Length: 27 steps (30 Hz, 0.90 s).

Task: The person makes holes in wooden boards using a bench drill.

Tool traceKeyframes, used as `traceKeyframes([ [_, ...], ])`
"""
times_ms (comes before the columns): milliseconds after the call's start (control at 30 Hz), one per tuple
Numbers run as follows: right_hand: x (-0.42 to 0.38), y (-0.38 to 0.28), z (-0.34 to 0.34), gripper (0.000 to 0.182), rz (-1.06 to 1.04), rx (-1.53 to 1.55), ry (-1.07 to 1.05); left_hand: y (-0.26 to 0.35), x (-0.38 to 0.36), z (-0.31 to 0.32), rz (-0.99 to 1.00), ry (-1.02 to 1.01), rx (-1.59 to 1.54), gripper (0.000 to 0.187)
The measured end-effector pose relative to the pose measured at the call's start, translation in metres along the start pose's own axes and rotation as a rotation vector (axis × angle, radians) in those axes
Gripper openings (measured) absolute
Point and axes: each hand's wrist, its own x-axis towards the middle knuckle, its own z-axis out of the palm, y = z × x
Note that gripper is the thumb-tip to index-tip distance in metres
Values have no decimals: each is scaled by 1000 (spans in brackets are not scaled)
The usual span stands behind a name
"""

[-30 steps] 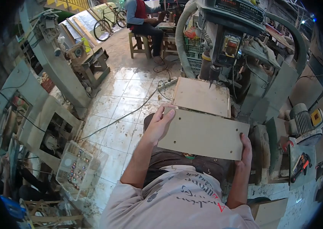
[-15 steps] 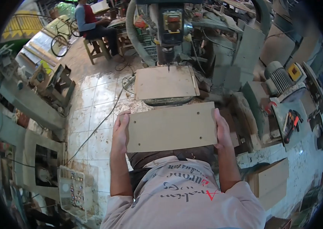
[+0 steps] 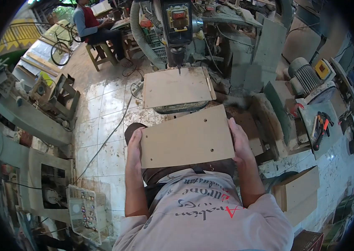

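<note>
Between my hands is a flat tan wooden board (image 3: 185,140) with a small dark hole near each corner, held above my lap. My left hand (image 3: 135,144) grips its left edge, fingers mostly hidden behind it. On the right edge, my right hand (image 3: 239,140) presses with the palm and thumb side. Just beyond the board stands a drill press (image 3: 180,25), its bit (image 3: 180,71) pointing down over a wooden work plate (image 3: 173,94) on the press table. The board's far edge is apart from that plate.
A person (image 3: 95,29) sits on a wooden stool at the back left, near a bicycle (image 3: 62,48). At right are a motor (image 3: 304,75) and pliers (image 3: 321,129) on a stand. A white plastic crate (image 3: 89,213) sits lower left, wooden boxes (image 3: 298,194) lower right. A cable (image 3: 110,144) crosses the tiles.
The board has tilted, its right end turning slightly farther away from me and its left end nearer. Both hands keep their hold. My head view has shifted a little, and my left knee now shows.
</note>
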Motion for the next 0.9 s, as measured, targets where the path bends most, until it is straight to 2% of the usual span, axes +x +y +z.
traceKeyframes([
  [133, 0, 3, -7, 40, -10, -101, -42, -15, 8, -7, -64, -41, -36, 34],
  [233, -2, 1, 0, 40, -45, -53, -61, -18, 7, -5, -141, -39, -98, 35],
  [433, -1, -5, -7, 42, 31, -66, -55, -10, 5, -9, -253, -36, -207, 38],
  [467, -1, -5, -8, 42, 48, -77, -58, -9, 5, -8, -231, -22, -196, 46],
  [600, 5, 5, -6, 47, 18, 49, 73, 7, -6, 1, -261, -33, -260, 46],
  [667, 7, 7, -10, 49, 19, 89, 103, 12, -9, 2, -299, -124, -355, 37],
  [900, 9, 6, -13, 44, 50, 103, 172, 20, -15, 13, -262, -37, -331, 35],
])
